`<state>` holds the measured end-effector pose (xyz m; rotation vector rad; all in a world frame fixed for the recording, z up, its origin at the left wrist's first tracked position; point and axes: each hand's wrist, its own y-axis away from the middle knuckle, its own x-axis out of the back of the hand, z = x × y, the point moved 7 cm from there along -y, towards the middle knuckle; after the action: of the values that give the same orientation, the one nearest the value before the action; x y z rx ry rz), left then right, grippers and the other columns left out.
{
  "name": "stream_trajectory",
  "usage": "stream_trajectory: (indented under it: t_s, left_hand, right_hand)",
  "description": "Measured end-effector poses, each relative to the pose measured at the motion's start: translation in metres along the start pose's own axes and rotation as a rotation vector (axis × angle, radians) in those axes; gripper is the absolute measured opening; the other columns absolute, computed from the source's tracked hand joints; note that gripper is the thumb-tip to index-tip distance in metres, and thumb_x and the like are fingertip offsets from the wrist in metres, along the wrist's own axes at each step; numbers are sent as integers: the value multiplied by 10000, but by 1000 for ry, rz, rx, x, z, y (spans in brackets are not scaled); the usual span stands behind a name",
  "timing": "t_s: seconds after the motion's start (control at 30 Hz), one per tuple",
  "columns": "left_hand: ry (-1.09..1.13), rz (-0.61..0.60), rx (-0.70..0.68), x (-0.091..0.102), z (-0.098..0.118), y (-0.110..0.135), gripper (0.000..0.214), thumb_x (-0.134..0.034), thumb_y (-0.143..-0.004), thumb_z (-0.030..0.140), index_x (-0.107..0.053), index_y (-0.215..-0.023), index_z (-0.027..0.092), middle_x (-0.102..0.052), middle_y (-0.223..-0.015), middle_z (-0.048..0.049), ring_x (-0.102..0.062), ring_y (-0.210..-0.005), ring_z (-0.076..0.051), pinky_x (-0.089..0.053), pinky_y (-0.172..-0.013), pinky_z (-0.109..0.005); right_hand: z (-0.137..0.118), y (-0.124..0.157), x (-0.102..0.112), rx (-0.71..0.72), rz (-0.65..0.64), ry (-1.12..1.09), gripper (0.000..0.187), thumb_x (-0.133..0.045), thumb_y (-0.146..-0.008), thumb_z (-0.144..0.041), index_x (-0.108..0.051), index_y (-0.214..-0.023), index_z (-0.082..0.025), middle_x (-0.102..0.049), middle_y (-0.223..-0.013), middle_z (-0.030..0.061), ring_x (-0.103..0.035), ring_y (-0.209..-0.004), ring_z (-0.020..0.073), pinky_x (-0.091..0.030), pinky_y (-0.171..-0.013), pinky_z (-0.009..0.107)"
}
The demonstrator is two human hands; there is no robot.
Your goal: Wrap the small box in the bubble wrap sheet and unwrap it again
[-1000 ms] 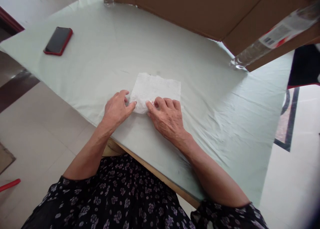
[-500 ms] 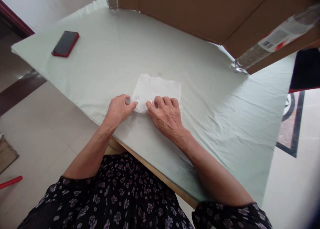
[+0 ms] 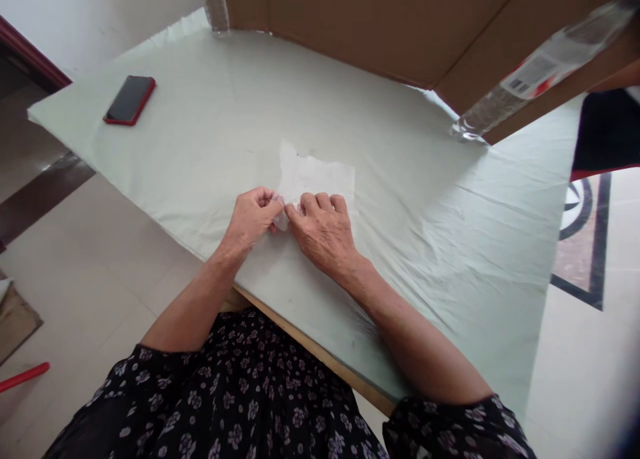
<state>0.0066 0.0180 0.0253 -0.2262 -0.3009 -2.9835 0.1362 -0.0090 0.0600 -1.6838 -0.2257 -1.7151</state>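
Observation:
A thin white paper tissue [image 3: 323, 172] lies on the green cloth over the table, its far edge uneven. My left hand [image 3: 257, 212] pinches the tissue's near left corner between thumb and fingers, where it is bunched up. Close beside it, my right hand [image 3: 323, 229] rests on the near part of the tissue with its fingers curled. Its thumb and index finger press at the folded edge near my left fingertips. What lies under the right palm is hidden.
A phone [image 3: 130, 101] in a red case lies at the table's far left. A large cardboard box [image 3: 360, 32] with taped edges stands at the back. The green tablecloth [image 3: 425, 259] is wrinkled on the right. Something dark [image 3: 607, 132] is at the right edge.
My left hand has moved right, closing on the tissue's left corner and gathering it inward. The left side of the tissue is now drawn in. My right hand stays on it.

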Motion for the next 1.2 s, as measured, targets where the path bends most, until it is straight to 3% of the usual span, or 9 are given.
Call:
stream_trajectory:
  t_s: [0.17,0.37,0.47,0.63,0.73,0.87,0.97,1.07,1.2]
  left_hand:
    - [66,-8,-9,-8,6,0,64,-636,-713,227,-593,-735,184,-608,-606,24,-562,-512,-99,-454,-424,-193]
    - [-19,-51,3,-16,15,2,77,-614,-697,230,-635,-739,169,-619,-619,12,-539,-537,-101,-455,-462,-207]
    - [-126,-216,-43,-20,26,5,144,-593,-710,224,-687,-800,163,-671,-707,-14,-583,-611,-121,-505,-545,-236]
    - [-368,-531,-260,-26,44,13,238,-521,-748,180,-728,-862,203,-685,-784,-10,-619,-714,-159,-530,-663,-292]
    - [-548,-516,-407,-30,48,16,276,-455,-843,186,-727,-887,202,-663,-799,-24,-611,-745,-176,-508,-708,-319]
    - [-824,-380,-582,-40,46,22,255,-471,-930,213,-724,-940,177,-628,-893,-83,-581,-829,-217,-476,-739,-343]
    - [-877,-303,-706,-43,45,27,227,-503,-937,185,-718,-1006,172,-616,-1053,-127,-564,-984,-253,-485,-795,-349]
    - [-861,-293,-776,-43,45,29,205,-516,-944,171,-709,-1015,172,-610,-1128,-132,-550,-1039,-255,-489,-863,-362]
    - [-897,-320,-810,-43,46,29,202,-511,-959,166,-702,-1026,173,-623,-1127,-118,-547,-1019,-248,-490,-853,-362]
  right_hand:
    - [1,1,6,-2,-11,-35,257,-447,-988,-162,-613,-1184,-171,-683,-980,91,-509,-867,253,-269,-787,403]
    - [9,0,17,-44,-81,-190,185,-557,-918,-255,-647,-1018,-128,-724,-960,121,-571,-872,267,-284,-822,405]
    - [12,0,19,-54,-90,-249,155,-541,-881,-171,-665,-968,-137,-745,-934,111,-600,-857,259,-292,-838,408]
    - [21,2,23,-63,-110,-384,195,-521,-845,-120,-689,-939,-151,-771,-959,99,-654,-891,246,-325,-917,420]
    - [42,10,37,-108,-51,-578,155,-554,-887,-205,-693,-956,-212,-781,-1004,50,-672,-989,242,-368,-953,418]
    - [95,38,51,-405,56,-614,145,-610,-894,-324,-687,-966,-225,-770,-991,60,-682,-891,230,-463,-841,391]
    - [114,64,31,-592,-116,-648,286,-658,-868,-438,-674,-1034,-206,-761,-892,57,-658,-683,191,-481,-677,338]
    - [111,77,1,-681,-271,-707,504,-676,-847,-522,-623,-1212,-179,-758,-878,62,-653,-635,186,-485,-644,329]
    - [103,72,-23,-772,-239,-790,768,-645,-843,-594,-459,-1437,-143,-717,-867,54,-659,-690,212,-507,-690,361]
